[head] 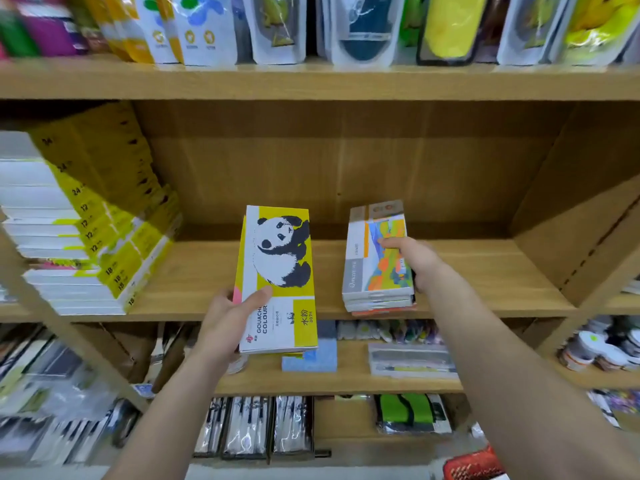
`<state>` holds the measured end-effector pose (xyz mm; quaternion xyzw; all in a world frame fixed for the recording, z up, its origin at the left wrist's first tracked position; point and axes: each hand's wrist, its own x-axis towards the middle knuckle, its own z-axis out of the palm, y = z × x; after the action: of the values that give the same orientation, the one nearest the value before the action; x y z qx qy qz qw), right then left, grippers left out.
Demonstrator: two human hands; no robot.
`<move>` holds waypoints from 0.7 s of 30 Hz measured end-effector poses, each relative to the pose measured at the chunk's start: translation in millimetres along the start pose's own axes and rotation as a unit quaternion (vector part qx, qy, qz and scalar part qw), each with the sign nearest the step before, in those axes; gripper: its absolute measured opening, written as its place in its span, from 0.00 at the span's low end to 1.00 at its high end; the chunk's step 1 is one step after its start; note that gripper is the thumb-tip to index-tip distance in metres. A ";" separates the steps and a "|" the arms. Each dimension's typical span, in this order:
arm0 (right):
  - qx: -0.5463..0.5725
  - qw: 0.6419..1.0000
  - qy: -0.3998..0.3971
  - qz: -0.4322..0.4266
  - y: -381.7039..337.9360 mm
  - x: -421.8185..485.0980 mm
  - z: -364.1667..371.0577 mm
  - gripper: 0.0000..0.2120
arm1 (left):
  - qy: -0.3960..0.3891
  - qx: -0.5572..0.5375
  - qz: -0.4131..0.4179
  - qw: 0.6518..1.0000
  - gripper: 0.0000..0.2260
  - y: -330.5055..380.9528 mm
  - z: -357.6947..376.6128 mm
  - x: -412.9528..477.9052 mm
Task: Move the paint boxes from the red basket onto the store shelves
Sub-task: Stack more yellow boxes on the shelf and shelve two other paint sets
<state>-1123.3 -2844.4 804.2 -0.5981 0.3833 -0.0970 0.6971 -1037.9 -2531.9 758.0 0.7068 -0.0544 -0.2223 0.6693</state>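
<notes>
Centre frame, the left hand (227, 322) grips a yellow-and-white panda paint box (278, 271), thumb pressed on its lid. Its long end aims at the wooden shelf (485, 282), probably so it slides in lengthwise. Right of it, the right hand (417, 259) clasps a stack of landscape-print boxes (375, 268) at the shelf's front edge. The red basket (472, 465) sits lower right, contents hidden.
</notes>
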 end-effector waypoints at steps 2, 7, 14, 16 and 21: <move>-0.025 0.999 0.016 0.013 -4.7 12.8 3.1 0.12 | -0.010 0.010 -0.007 1.000 0.23 5.1 -10.0 17.1; -0.120 0.991 0.054 0.012 4.2 23.1 0.2 0.10 | -0.024 0.062 -0.001 0.998 0.15 18.2 -13.0 49.3; -0.331 0.853 0.292 -0.280 13.4 -32.9 20.3 0.21 | -0.059 0.130 -0.050 0.988 0.28 45.1 -3.5 73.7; -0.251 0.883 0.164 -0.362 15.4 -58.6 55.9 0.12 | -0.058 0.162 -0.079 0.982 0.27 51.3 -4.8 82.1; -0.246 0.925 -0.064 -0.282 49.4 -62.7 129.5 0.22 | -0.067 0.230 -0.123 0.963 0.23 52.7 -14.5 85.7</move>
<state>-1098.2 -2695.7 784.3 -0.8389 0.1657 -0.1539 0.4950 -943.9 -2555.8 788.5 0.8265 -0.0610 -0.3311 0.4512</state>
